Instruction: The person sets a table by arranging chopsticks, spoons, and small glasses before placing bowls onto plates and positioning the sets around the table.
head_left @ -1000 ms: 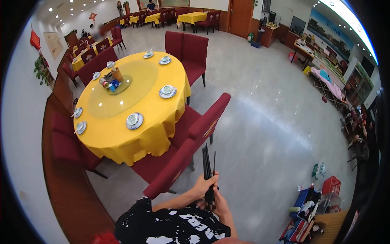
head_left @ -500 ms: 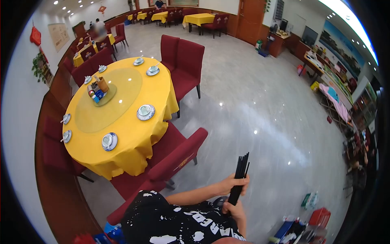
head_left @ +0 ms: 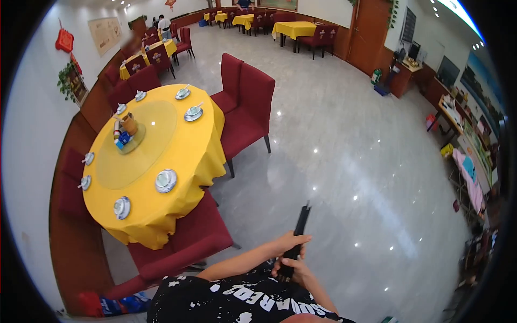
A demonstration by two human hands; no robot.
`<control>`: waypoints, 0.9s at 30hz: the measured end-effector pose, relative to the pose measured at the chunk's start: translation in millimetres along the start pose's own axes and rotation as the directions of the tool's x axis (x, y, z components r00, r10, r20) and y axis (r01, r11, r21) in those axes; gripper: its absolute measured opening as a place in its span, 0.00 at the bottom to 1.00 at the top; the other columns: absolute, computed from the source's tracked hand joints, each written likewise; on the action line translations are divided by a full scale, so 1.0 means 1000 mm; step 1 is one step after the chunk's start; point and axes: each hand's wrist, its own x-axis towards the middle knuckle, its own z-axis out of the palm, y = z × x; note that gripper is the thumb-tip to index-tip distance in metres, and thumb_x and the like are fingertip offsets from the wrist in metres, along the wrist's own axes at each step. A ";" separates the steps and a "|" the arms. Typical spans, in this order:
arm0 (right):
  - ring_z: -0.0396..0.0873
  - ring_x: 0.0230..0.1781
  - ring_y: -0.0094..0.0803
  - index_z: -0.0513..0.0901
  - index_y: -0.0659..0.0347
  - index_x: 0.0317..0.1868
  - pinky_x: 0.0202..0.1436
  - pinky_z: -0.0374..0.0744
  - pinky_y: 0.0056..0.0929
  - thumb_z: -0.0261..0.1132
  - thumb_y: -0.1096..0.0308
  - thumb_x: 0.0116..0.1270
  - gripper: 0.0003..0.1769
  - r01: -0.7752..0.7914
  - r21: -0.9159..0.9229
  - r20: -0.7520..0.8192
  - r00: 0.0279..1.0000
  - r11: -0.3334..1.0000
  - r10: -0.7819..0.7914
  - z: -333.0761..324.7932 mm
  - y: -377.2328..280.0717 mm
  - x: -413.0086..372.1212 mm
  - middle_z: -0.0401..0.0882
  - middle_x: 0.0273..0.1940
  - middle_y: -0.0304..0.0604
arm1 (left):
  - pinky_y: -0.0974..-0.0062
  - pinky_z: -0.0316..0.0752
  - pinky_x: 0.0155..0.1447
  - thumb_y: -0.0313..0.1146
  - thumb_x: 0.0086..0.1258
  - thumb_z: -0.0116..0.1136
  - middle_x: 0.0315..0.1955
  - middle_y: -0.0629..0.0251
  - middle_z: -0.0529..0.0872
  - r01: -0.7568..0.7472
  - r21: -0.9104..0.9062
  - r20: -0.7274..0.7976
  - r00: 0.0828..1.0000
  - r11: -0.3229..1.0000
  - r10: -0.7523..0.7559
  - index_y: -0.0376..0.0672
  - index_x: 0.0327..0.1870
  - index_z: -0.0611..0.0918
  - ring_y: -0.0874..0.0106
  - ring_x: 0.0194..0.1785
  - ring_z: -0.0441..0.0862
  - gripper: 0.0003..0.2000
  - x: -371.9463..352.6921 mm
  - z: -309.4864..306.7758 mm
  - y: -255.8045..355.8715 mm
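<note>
A bundle of black chopsticks [head_left: 301,222] stands nearly upright in front of my shirt. My left hand [head_left: 291,243] is wrapped round its middle. Lower down, my right hand [head_left: 293,267] grips the same bundle near its bottom end. To the left is a round table with a yellow cloth [head_left: 202,156], set with small bowls on blue-and-white saucers. The nearest of these are a place setting [head_left: 166,181] and another saucer with a bowl [head_left: 122,208].
A glass turntable [head_left: 156,126] bears a wooden holder [head_left: 129,125] and small packets. Dark red chairs [head_left: 250,102] surround the table. Grey tiled floor [head_left: 334,177] stretches to the right. Further off, a person [head_left: 164,27] stands by another table. A cluttered side table [head_left: 452,116] lines the right.
My view has turned, so the room appears shifted. Both hands keep the chopsticks, now gathered more tightly together and held further left in view.
</note>
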 end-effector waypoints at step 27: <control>0.73 0.11 0.32 0.75 0.61 0.30 0.15 0.75 0.35 0.69 0.61 0.67 0.16 0.128 -0.405 -0.775 0.478 0.905 -0.414 -0.348 -0.728 0.478 0.70 0.15 0.39 | 0.72 0.79 0.47 0.46 0.76 0.53 0.53 0.63 0.87 -0.055 -0.472 -0.374 0.916 0.880 -0.143 0.46 0.61 0.77 0.70 0.47 0.86 0.19 0.647 -0.430 0.399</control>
